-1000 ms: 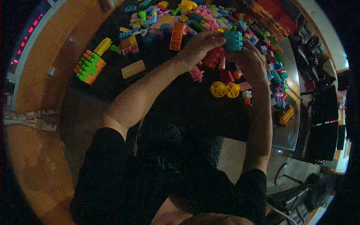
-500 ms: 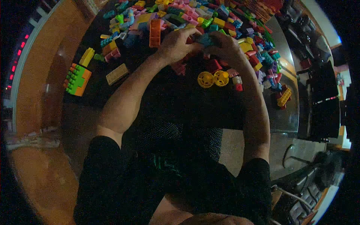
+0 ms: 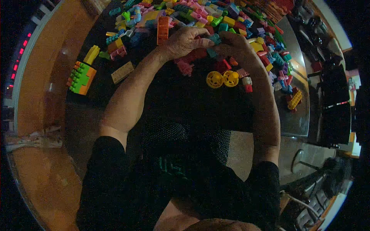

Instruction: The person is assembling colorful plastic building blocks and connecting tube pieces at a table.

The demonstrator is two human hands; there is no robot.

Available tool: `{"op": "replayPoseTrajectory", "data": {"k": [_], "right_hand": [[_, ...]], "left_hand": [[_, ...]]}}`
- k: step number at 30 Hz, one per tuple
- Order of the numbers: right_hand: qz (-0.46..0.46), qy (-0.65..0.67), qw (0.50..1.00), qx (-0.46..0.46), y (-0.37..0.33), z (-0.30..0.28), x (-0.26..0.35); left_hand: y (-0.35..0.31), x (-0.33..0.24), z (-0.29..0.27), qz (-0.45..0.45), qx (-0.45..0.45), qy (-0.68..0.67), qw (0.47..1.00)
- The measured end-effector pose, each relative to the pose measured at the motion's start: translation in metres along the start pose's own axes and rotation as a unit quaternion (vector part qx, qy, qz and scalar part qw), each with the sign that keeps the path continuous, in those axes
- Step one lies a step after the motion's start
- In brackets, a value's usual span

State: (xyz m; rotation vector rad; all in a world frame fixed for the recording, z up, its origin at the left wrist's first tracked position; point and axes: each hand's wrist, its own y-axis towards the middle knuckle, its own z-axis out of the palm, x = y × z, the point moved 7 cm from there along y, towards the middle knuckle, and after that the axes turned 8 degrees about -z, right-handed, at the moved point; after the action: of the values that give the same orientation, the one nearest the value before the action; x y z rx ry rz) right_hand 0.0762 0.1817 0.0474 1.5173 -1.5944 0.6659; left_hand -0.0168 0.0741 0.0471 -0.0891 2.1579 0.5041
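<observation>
Between my two hands is a teal building brick (image 3: 214, 38), partly hidden by the fingers; whether it is one brick or two joined I cannot make out. My left hand (image 3: 185, 42) grips it from the left with thumb and fingers closed. From the right, my right hand (image 3: 236, 47) pinches it, its fingers in shadow. Both hands are over the near side of a heap of coloured bricks. Below them lie red bricks (image 3: 222, 65) and a pair of yellow wheels (image 3: 222, 79). An upright-looking orange brick (image 3: 162, 30) is just beyond my left wrist.
On the dark table's left are a green and orange brick block (image 3: 81, 78), a yellow brick (image 3: 91, 55) and a tan brick (image 3: 122, 72). A yellow piece (image 3: 295, 100) lies near the right edge. Black chairs (image 3: 320, 192) stand beyond that side.
The teal brick has turned or shifted slightly between my fingers, and more of it shows below my left thumb. Both hands stay in nearly the same place; the view has shifted a little.
</observation>
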Motion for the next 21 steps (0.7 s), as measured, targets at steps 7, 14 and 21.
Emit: {"op": "replayPoseTrajectory", "data": {"k": [7, 14, 21], "right_hand": [[-0.084, -0.274, 0.958, -0.016, -0.002, 0.004, 0.036], [0.001, 0.256, 0.964, -0.07, -0.013, -0.001, 0.029], [0.002, 0.117, 0.988, -0.1, -0.002, -0.025, -0.001]], "left_hand": [[-0.007, -0.021, -0.004, 0.032, -0.107, 0.201, 0.973], [-0.003, -0.016, -0.005, 0.012, -0.017, -0.092, 0.996], [-0.009, -0.022, 0.002, -0.021, -0.083, 0.264, 0.961]]}}
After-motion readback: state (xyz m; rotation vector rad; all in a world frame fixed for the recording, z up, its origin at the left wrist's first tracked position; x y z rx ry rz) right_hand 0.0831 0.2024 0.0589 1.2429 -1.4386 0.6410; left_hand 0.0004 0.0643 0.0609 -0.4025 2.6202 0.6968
